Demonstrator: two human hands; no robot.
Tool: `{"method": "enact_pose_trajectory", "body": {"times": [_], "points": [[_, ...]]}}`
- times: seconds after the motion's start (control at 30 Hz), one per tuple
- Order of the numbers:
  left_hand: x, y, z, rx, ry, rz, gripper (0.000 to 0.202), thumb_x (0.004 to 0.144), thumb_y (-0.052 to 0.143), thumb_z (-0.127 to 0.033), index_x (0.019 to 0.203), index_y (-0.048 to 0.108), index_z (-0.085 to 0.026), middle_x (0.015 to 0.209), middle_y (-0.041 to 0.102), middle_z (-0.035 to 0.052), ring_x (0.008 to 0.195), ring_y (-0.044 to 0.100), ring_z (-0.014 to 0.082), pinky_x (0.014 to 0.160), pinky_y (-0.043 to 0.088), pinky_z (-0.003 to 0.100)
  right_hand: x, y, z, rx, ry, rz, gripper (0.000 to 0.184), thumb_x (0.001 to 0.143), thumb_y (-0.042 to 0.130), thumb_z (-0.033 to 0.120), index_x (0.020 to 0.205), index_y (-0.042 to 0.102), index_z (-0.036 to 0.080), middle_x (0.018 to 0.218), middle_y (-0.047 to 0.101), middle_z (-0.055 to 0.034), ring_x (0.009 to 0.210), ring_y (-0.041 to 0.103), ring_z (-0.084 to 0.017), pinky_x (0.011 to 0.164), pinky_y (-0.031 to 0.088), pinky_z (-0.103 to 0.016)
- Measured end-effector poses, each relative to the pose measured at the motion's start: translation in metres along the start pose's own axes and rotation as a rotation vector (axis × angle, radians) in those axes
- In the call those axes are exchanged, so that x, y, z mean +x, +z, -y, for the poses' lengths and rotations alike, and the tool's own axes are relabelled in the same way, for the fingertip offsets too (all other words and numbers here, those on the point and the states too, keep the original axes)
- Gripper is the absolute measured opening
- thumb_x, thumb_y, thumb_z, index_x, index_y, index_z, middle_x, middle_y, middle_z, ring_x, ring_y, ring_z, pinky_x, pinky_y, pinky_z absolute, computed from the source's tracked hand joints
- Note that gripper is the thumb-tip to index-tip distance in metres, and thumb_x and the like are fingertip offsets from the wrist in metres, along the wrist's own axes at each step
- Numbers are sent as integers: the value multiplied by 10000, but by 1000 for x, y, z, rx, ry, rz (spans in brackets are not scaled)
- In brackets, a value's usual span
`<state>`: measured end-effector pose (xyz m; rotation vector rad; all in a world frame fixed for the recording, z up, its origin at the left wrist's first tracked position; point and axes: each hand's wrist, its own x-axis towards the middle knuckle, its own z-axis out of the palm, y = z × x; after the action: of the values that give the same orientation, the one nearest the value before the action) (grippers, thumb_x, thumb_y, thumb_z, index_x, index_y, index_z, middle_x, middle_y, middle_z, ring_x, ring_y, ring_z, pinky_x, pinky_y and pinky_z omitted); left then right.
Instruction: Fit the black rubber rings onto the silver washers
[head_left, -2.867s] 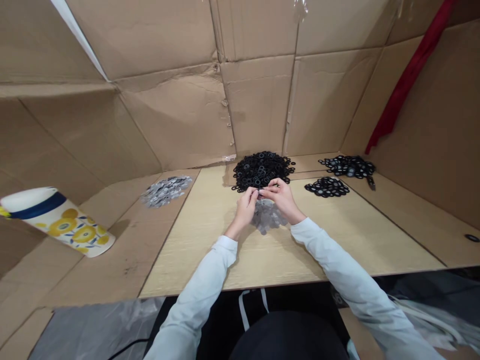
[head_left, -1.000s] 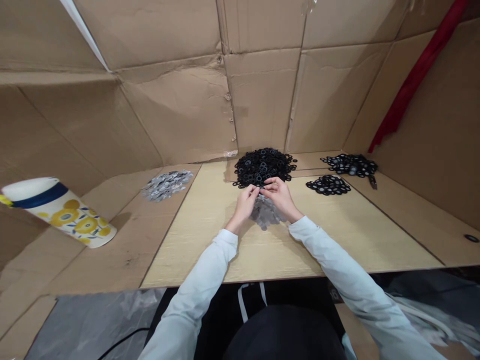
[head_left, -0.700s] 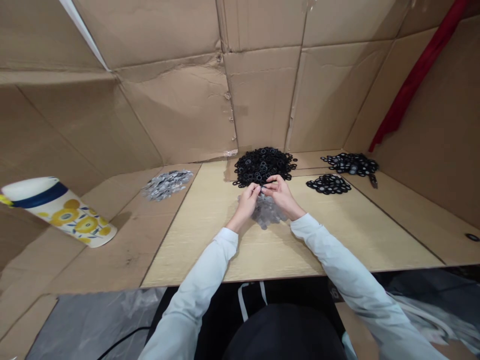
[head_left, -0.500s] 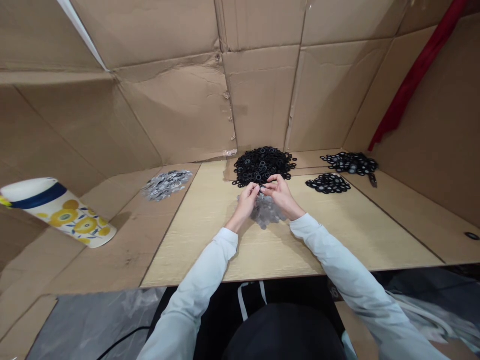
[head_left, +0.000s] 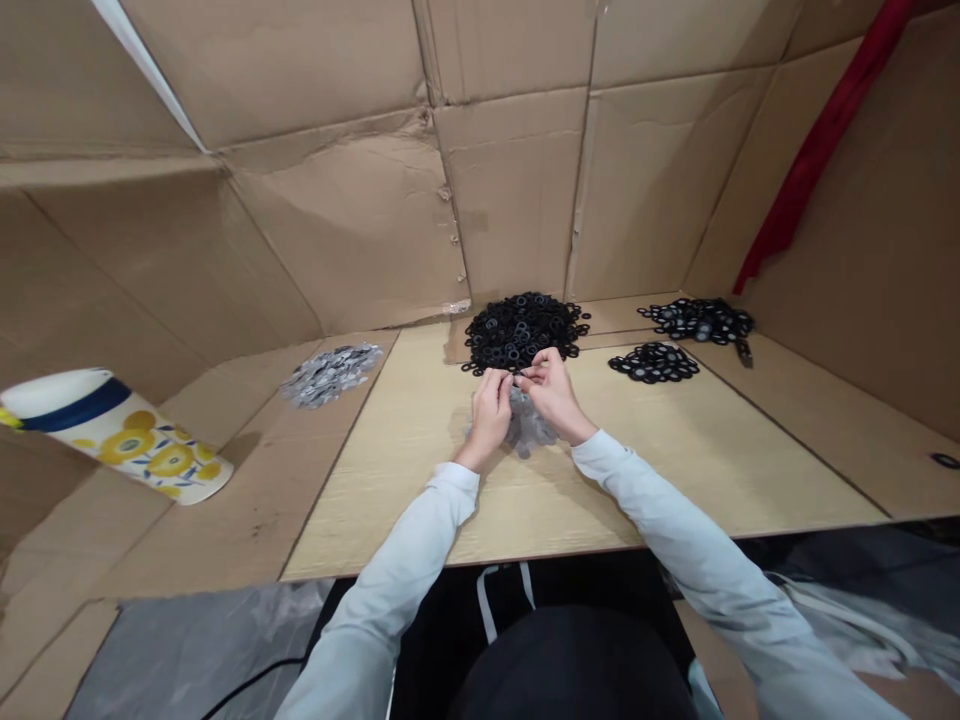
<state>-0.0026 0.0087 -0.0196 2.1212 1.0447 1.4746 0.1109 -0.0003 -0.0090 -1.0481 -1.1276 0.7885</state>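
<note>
My left hand [head_left: 491, 410] and my right hand [head_left: 553, 393] meet fingertip to fingertip over the work board. Between them they pinch a small black ring [head_left: 517, 376], mostly hidden by the fingers. Beneath my hands lies a heap of translucent grey discs [head_left: 529, 425], partly covered by them. Just beyond the fingertips rises a big pile of black rings [head_left: 521, 328]. To the right, a smaller group of black rings with pale centres [head_left: 654, 363] rests on the board.
Silvery discs [head_left: 332, 374] are heaped on the cardboard at left, near a flowered cylinder [head_left: 142, 445]. More pale-centred rings [head_left: 701, 320] lie at back right. A lone ring [head_left: 945, 461] is by the right edge. Cardboard walls [head_left: 517, 190] enclose the back and sides.
Both hands stay together at the same spot, with the fingers drawn a little closer. The ring shows less between them. The whole view has shifted slightly.
</note>
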Motion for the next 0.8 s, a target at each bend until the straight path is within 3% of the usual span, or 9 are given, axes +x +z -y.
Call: {"method": "enact_pose_trajectory", "body": {"times": [0.23, 0.5, 0.67, 0.8], "points": [[12, -12, -3, -125, -129, 225, 329, 858, 414, -430, 657, 441, -171, 639, 425, -21, 629, 398, 106, 607, 323, 227, 1, -6, 1, -112, -133, 167, 271, 655, 556, 244, 841, 359, 229, 667, 515, 45, 616, 527, -119, 595, 408, -259], [12, -7, -9, -234, -142, 107, 377, 833, 425, -488, 630, 421, -170, 640, 406, -16, 637, 382, 107, 605, 313, 228, 2, -8, 6, 55, 23, 222, 373, 599, 613, 296, 787, 297, 238, 592, 500, 86, 504, 497, -97, 546, 417, -257], [12, -10, -11, -149, -92, 107, 368, 852, 410, -450, 614, 410, -169, 630, 389, -18, 625, 373, 104, 593, 292, 232, 1, -9, 7, -9, -18, 180, 359, 599, 614, 273, 781, 306, 239, 597, 488, 82, 539, 504, -105, 552, 415, -253], [13, -15, -9, -90, -74, 152, 399, 862, 393, -445, 574, 332, -175, 592, 355, -25, 595, 355, 100, 575, 287, 232, 0, -6, 11, 53, -47, 230, 357, 599, 614, 246, 782, 308, 237, 602, 483, 83, 573, 510, -105, 584, 414, -250]]}}
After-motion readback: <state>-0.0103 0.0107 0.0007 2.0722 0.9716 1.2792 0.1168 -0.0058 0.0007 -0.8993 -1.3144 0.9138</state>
